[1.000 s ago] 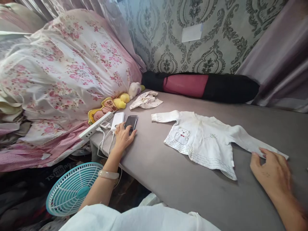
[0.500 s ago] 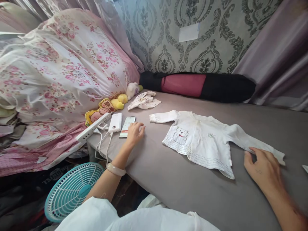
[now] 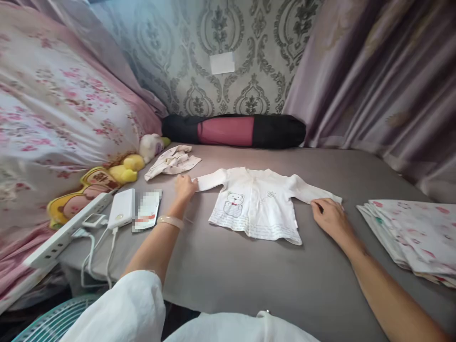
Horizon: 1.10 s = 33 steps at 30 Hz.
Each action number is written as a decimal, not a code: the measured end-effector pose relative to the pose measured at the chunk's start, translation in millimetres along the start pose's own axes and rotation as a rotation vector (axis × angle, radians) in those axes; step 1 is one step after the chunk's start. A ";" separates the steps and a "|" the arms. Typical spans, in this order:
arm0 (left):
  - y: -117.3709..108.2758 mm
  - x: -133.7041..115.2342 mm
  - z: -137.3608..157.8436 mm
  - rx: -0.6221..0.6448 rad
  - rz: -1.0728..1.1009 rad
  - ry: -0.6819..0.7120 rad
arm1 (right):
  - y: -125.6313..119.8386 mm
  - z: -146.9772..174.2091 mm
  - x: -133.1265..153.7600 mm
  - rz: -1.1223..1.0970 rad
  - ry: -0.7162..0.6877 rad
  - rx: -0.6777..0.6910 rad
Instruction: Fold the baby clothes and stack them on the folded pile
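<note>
A small white baby shirt [image 3: 254,204] with a printed bear lies spread on the grey sheet, its sleeves stretched out to both sides. At the end of the left-hand sleeve, my left hand [image 3: 184,186] has its fingers closed on the cuff. Near the other cuff, my right hand [image 3: 330,217] pinches the lower edge of the sleeve; its fingertips are partly hidden. Behind my left hand rests a crumpled pale cloth [image 3: 173,162].
Left of my arm are a phone [image 3: 147,211], a white power bank [image 3: 121,208] and a power strip [image 3: 67,230] with cables. Folded patterned cloths [image 3: 413,232] are stacked at right. A black and red roll [image 3: 228,130] lies against the wall. A fan [image 3: 53,320] stands below.
My left hand has gone from beside the phone to the left-hand cuff and closed on it. My right hand has closed on the other sleeve. The view has turned right, revealing the folded cloths.
</note>
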<state>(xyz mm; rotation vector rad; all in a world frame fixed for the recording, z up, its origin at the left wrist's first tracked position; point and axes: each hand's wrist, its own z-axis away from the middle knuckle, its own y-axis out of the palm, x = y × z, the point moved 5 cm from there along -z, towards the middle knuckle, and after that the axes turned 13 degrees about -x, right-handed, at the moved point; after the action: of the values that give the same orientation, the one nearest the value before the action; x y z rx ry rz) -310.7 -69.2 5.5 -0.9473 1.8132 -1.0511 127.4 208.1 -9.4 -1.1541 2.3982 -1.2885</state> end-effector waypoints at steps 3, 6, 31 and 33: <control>4.5 7.6 -11.9 0.045 -0.048 -0.020 | -6.3 -15.3 -17.2 0.116 0.123 0.020; 9.1 9.1 -20.4 0.115 -0.030 0.034 | -8.2 -25.5 -33.5 0.238 0.199 0.064; 10.1 -26.8 -38.4 0.056 -0.031 0.273 | -3.9 -68.2 -10.8 0.431 0.239 0.173; 13.0 -52.8 -33.1 0.084 0.060 0.350 | 10.5 -79.8 15.6 0.307 0.149 0.196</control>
<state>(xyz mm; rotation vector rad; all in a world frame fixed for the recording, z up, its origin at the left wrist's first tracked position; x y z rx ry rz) -322.9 -8.2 18.7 -0.6847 2.0461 -1.3063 72.2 250.7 33.8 -0.6284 2.3638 -1.5041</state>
